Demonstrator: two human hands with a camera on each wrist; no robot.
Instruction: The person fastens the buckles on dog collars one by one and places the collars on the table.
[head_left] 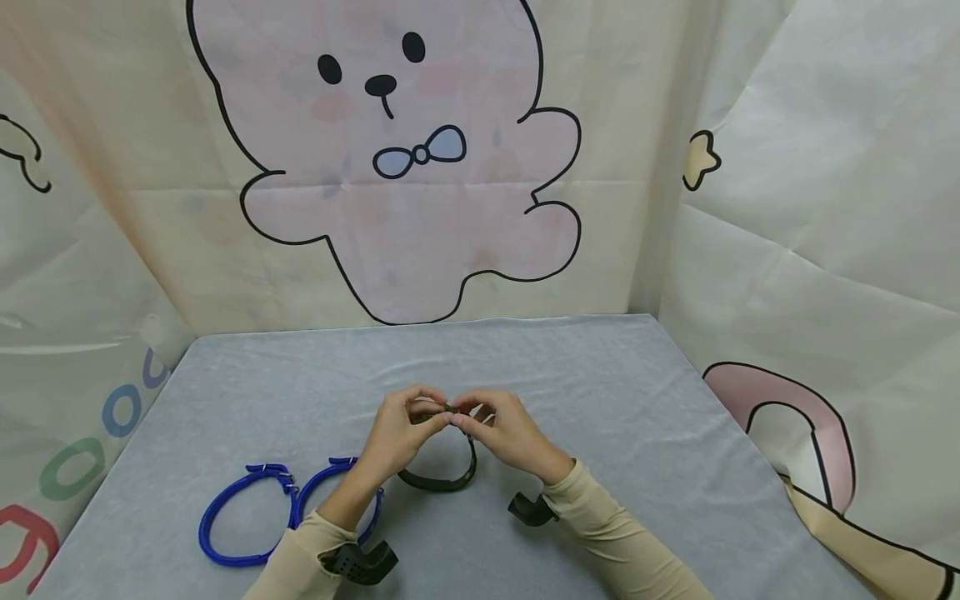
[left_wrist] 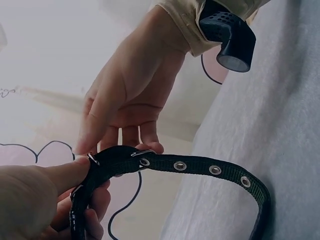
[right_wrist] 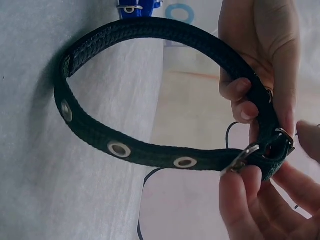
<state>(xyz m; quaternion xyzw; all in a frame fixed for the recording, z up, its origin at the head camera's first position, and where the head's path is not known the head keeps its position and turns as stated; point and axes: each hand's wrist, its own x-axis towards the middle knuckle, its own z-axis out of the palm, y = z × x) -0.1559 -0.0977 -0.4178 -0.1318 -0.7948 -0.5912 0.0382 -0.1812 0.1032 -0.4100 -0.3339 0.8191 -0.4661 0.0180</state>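
A dark green collar (head_left: 442,484) with metal eyelets forms a loop between both hands above the table. My left hand (head_left: 395,435) grips the band beside the buckle, thumb on one side and curled fingers on the other. My right hand (head_left: 512,433) pinches the buckle end with thumb and fingertips. In the right wrist view the metal buckle (right_wrist: 243,156) sits around the band, and the strap bends back near a second metal ring (right_wrist: 286,137). Several eyelets show along the strap (left_wrist: 197,167) in the left wrist view. Fingers partly hide the buckle area.
Two blue collars lie looped on the grey table cloth (head_left: 600,375) at the left: one blue collar (head_left: 207,525) farther left, another blue collar (head_left: 318,478) partly behind my left forearm. Printed fabric walls (head_left: 615,250) stand behind and at both sides.
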